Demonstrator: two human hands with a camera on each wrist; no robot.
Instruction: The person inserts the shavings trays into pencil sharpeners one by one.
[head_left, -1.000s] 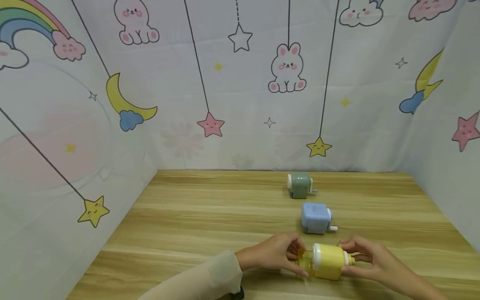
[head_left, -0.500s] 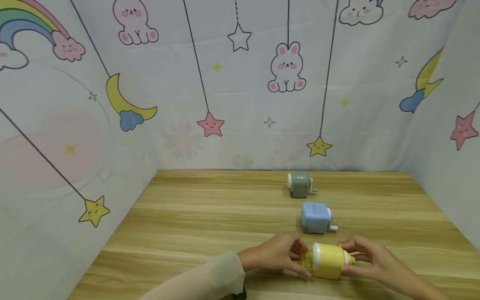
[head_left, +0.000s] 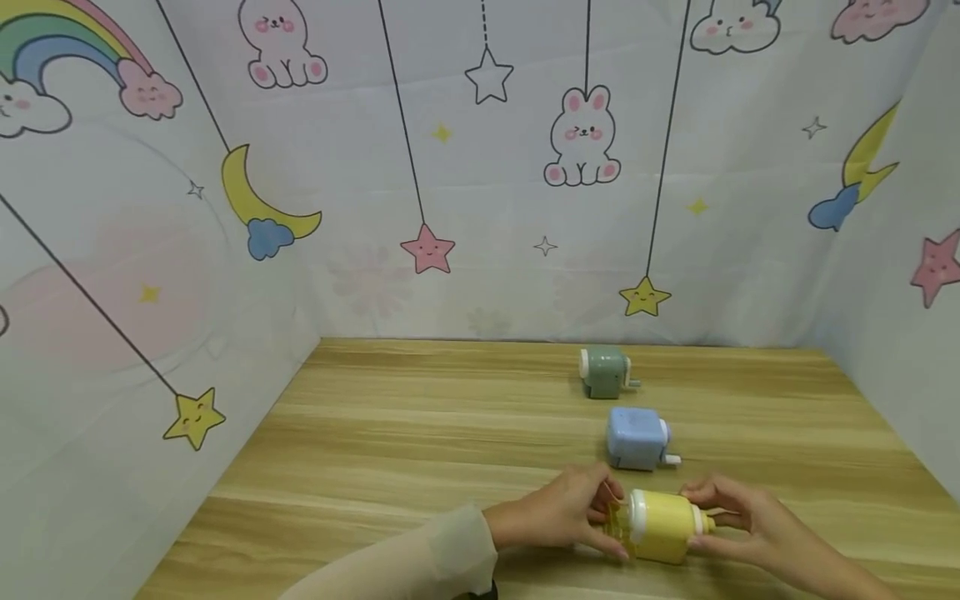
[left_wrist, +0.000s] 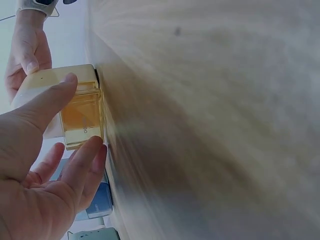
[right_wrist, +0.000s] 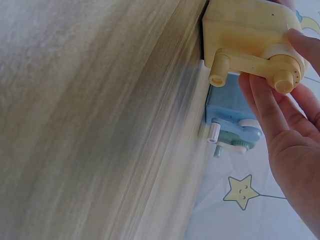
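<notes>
A yellow crank pencil sharpener (head_left: 663,527) with a white front ring rests on the table, its crank (right_wrist: 250,64) on the right-hand side. From its left end sticks out a clear yellow drawer (left_wrist: 82,117), part way out of the body. My left hand (head_left: 558,508) pinches this drawer between thumb and fingers. At the crank end, my right hand (head_left: 750,521) grips the body, thumb on the near side and fingers on the far side. Parts of the drawer are hidden by the left fingers in the head view.
Just behind the yellow one stands a blue crank sharpener (head_left: 637,438). A green crank sharpener (head_left: 603,372) is farther back, towards the printed cloth wall (head_left: 480,292). The wood-grain table (head_left: 420,417) reaches to cloth walls at both sides.
My left hand has moved slightly right with the drawer, which now protrudes a little less from the body. The right hand and sharpener body stay about put; the head view shifts slightly.
</notes>
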